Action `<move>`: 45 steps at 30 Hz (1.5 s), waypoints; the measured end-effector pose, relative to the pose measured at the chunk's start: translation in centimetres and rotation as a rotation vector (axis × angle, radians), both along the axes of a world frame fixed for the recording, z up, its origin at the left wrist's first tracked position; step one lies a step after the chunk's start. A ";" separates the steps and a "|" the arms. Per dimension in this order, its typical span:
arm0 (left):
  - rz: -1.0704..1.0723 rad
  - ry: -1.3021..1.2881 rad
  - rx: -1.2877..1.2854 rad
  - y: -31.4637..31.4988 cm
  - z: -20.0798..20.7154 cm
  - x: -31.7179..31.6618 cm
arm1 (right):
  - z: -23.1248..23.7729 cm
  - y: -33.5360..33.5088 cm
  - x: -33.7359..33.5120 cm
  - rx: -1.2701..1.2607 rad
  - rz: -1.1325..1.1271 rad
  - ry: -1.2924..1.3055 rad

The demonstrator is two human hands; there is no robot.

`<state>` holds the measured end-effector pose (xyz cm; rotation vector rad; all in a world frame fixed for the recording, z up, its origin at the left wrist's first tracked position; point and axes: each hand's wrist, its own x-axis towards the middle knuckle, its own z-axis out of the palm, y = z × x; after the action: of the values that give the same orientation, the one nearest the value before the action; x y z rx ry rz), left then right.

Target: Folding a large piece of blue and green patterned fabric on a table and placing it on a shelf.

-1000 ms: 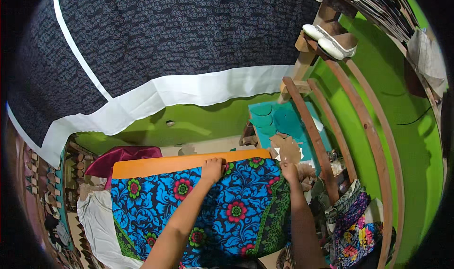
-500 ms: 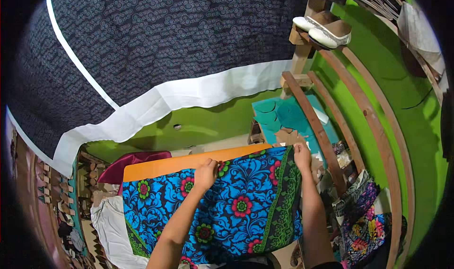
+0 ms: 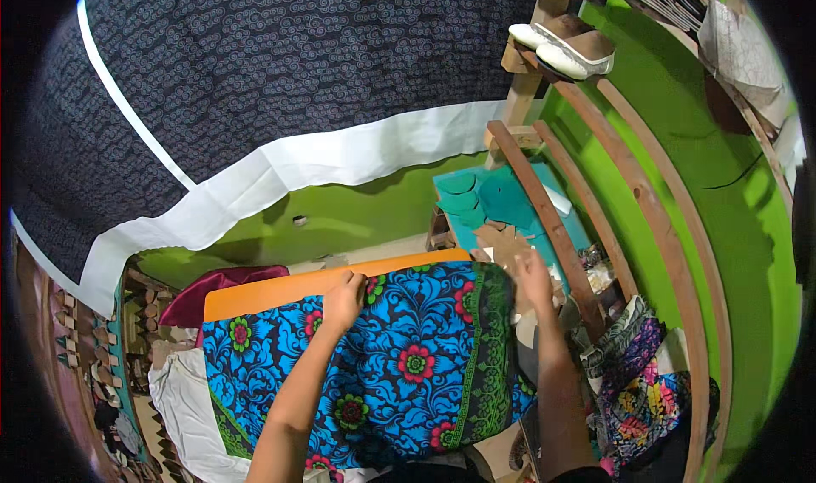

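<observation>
Cloth (image 3: 408,322) with a bold floral print spreads across the lower middle of our view, lying over an orange surface (image 3: 246,301) that shows as a strip along the far side. Its ground is black, covered with bright blue curling leaves and dotted with round flowers; some are pinkish red with green centres, others red ringed with green petals. Down the right side runs a border of fine green scrollwork on black, marked off by a thin green line, and more green shows at the lower left corner. The fabric looks mostly flat, with soft ripples toward the middle. Our hands are apart. Our left hand (image 3: 344,302) rests at the cloth's far edge with its fingers bent down; we cannot tell whether they pinch the fabric or only press it. Our right hand (image 3: 534,279), blurred, is raised with curled fingers just beside the far right corner; we cannot tell whether it touches the cloth. Left of the print we see a rumpled white cloth (image 3: 181,406), with shiny maroon fabric (image 3: 225,289) beyond. Past our right hand lies a teal surface (image 3: 546,177) bearing cut pieces, beside long wooden rails (image 3: 642,194).
</observation>
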<state>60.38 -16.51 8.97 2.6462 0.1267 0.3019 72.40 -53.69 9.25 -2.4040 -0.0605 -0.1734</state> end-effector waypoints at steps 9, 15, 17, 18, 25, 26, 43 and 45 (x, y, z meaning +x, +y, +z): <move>-0.038 0.531 0.220 1.9 0.1 -0.3 | -9.7 0.6 -0.7 -0.122 0.053 0.080; -0.201 0.702 0.701 1.0 -1.4 -1.4 | -6.6 4.5 -2.6 0.078 0.164 0.131; -0.124 0.534 0.463 -2.5 -0.2 0.0 | -6.3 4.5 -3.3 0.051 0.229 -0.009; -0.142 0.413 0.431 -3.5 -0.6 0.8 | -6.0 4.9 -3.7 0.089 0.219 -0.028; -0.386 0.138 -0.234 -9.0 0.4 5.0 | -0.2 8.6 -9.2 0.473 0.292 0.060; -0.378 0.145 -0.270 -9.3 0.5 4.8 | 0.8 8.9 -10.0 0.552 0.279 0.162; -0.574 -0.241 -0.045 -11.3 3.6 1.1 | 1.0 6.3 -9.7 0.626 0.284 0.196; -0.492 -0.274 0.009 -11.2 4.1 0.7 | 0.9 6.0 -9.8 0.846 0.221 0.386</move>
<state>61.04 -27.72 13.11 2.5100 -0.6030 0.4863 62.63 -47.64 10.12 -1.5355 -0.0583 0.3150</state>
